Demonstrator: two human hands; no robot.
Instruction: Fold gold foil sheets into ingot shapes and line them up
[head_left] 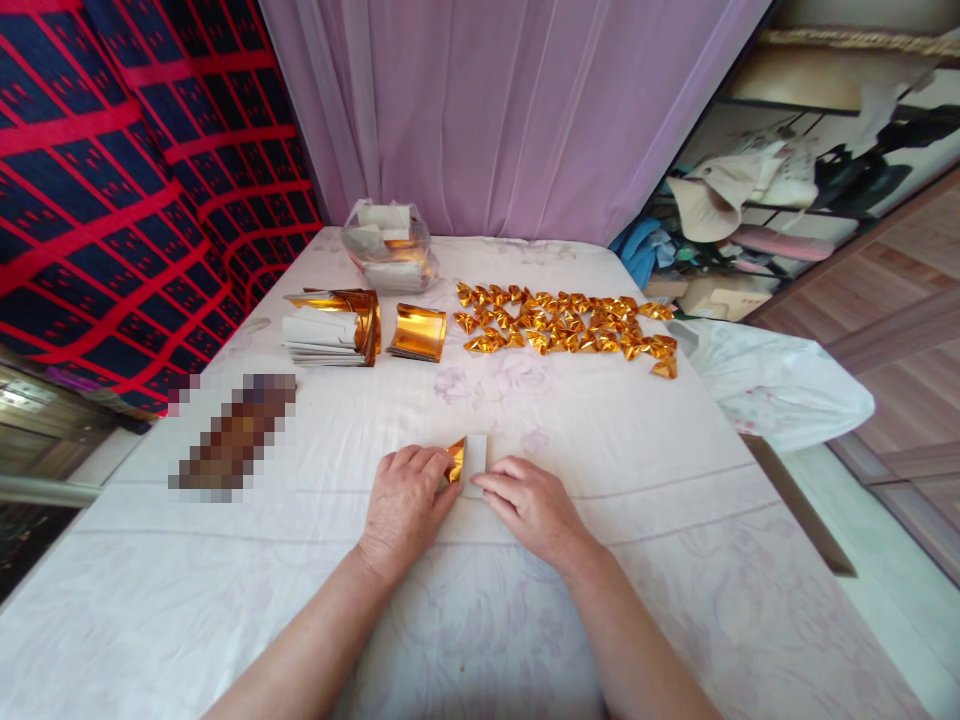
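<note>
Paper lies on the sheeted desk, both hands' fingers pressing it flat; folded gold pieces beyond, lilac curtain behind

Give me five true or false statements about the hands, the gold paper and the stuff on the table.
1. Both hands press on one paper piece. True; the left hand and right hand both touch it.
2. That piece is gold all over. False; it shows gold on the left and white on the right.
3. The folded gold pieces lie beyond the hands, toward the curtain. True.
4. The paper stack sits right of the folded pieces. False; it sits to their left.
5. The plastic bag lies on the floor. False; it stands on the table, near the curtain.
</note>
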